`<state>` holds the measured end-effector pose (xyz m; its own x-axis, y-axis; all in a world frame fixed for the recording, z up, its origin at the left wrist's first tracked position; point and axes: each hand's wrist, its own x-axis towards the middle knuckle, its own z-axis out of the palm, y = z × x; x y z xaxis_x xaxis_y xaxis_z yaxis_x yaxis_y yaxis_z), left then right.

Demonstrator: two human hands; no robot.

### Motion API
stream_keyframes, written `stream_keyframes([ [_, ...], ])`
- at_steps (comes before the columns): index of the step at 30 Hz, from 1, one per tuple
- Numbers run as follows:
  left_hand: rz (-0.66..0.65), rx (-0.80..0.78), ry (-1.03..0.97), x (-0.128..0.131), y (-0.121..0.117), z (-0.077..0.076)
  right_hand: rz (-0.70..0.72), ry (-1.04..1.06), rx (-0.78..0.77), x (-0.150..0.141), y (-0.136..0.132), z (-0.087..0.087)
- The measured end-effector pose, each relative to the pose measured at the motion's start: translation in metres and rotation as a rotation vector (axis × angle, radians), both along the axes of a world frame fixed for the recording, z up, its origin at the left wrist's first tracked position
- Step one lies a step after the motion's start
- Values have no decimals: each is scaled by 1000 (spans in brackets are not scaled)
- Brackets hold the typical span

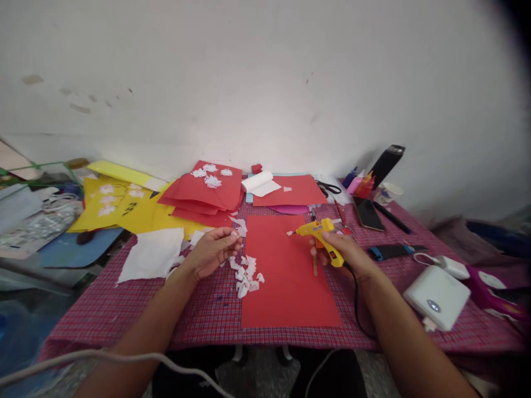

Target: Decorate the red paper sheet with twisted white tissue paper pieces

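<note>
My right hand [342, 251] is wrapped round a yellow glue gun [316, 229], its nozzle pointing left over a red sheet of paper [286, 293]. A small white paper scrap [290, 233] is right at the nozzle tip; whether it sticks there or lies on the sheet I cannot tell. A thin wooden stick [315, 264] shows below the gun, by my right fingers. My left hand [215, 249] pinches a small bit of white paper [235, 234] just left of the sheet. Several torn white paper pieces [248, 276] are heaped on the sheet's left edge.
Red papers with white paper flowers [213, 181] and a white paper roll [257, 181] stand at the back. Yellow sheets [124, 207] and a white sheet [151, 254] lie left. To the right are a phone [368, 214], a cutter [390, 252] and a white power bank [437, 298].
</note>
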<state>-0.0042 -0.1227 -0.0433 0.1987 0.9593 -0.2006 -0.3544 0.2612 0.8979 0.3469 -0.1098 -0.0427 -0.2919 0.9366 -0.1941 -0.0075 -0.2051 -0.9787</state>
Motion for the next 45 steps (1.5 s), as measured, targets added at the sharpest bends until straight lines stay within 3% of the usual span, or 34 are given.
stream_keyframes([
  [13, 5, 12, -6, -2, 1, -1, 54, 73, -5, 4, -9, 8],
  [27, 12, 10, 2, 0, 1, -2, -16, -82, -9, -5, 0, -14],
  [45, 11, 11, 31, 1, 0, 0, 1, -123, 28, -14, -5, -8],
])
